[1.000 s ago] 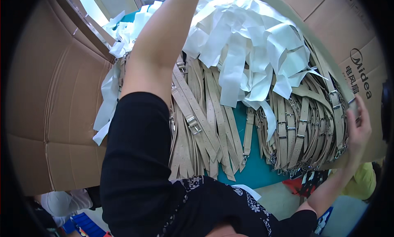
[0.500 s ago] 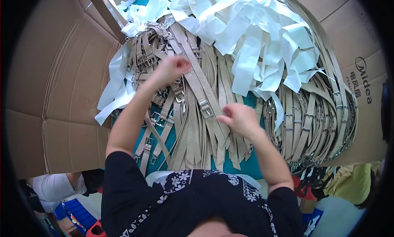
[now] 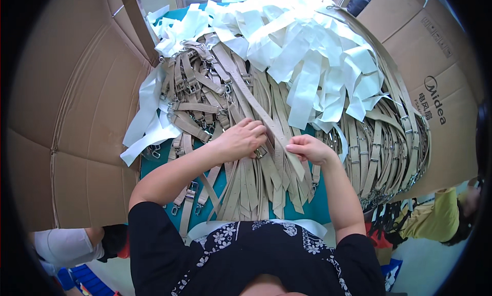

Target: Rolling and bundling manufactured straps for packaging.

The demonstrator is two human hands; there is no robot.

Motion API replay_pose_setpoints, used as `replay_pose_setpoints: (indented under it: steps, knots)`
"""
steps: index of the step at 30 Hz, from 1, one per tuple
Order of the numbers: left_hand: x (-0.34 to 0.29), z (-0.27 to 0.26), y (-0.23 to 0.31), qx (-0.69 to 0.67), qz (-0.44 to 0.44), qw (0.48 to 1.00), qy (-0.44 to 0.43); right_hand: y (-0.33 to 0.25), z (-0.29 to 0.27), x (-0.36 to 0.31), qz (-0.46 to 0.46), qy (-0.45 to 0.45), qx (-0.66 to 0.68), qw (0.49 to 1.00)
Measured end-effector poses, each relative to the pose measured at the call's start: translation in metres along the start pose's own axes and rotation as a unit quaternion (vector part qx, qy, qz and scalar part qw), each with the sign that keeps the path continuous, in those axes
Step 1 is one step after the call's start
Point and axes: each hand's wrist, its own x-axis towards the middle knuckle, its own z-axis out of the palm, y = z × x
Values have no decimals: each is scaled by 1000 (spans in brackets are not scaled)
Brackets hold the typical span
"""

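Note:
A long beige strap (image 3: 270, 120) with punched holes runs from the top of the pile toward me. My right hand (image 3: 310, 149) pinches its edge between thumb and fingers near the pointed end. Just left of it, my left hand (image 3: 243, 140) curls its fingers over a silver buckle (image 3: 261, 152) on a strap; the fingers partly hide it. Beneath both hands lie many beige straps (image 3: 249, 185) with pointed ends toward me. Left of these, more straps with silver buckles and metal clips (image 3: 197, 107) lie tangled.
White strips (image 3: 302, 50) heap over the far side. Bundled buckled straps (image 3: 376, 157) lie at the right on the teal surface (image 3: 319, 206). Cardboard walls (image 3: 92, 121) flank the left and right. A person in yellow (image 3: 433, 216) is at lower right, another in white (image 3: 69, 247) at lower left.
My left hand has come down and right onto the buckle. My right hand has shifted slightly right and now pinches the strap, whose pointed end has swung right.

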Motion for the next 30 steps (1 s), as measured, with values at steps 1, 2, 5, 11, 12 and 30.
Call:
replay_pose_setpoints:
  steps: [1,2,5,11,12,30]
  knots:
    - [-2,5,-1,11,24,998,57,4,-2,-2,-6,5,51,999]
    - [-3,4,-1,-25,31,998,40,10,-4,-9,-1,-3,52,999]
    - [-17,-12,12,-168,-20,974,151,26,-7,-30,30,-88,9,996]
    - [-37,-41,72,-580,-248,756,174,50,18,-58,-25,-47,107,993]
    - [-38,-38,78,-691,-251,664,139,54,23,-56,-26,-47,108,993]
    - [-89,16,167,-709,-283,582,281,-13,128,-25,-77,89,236,965]
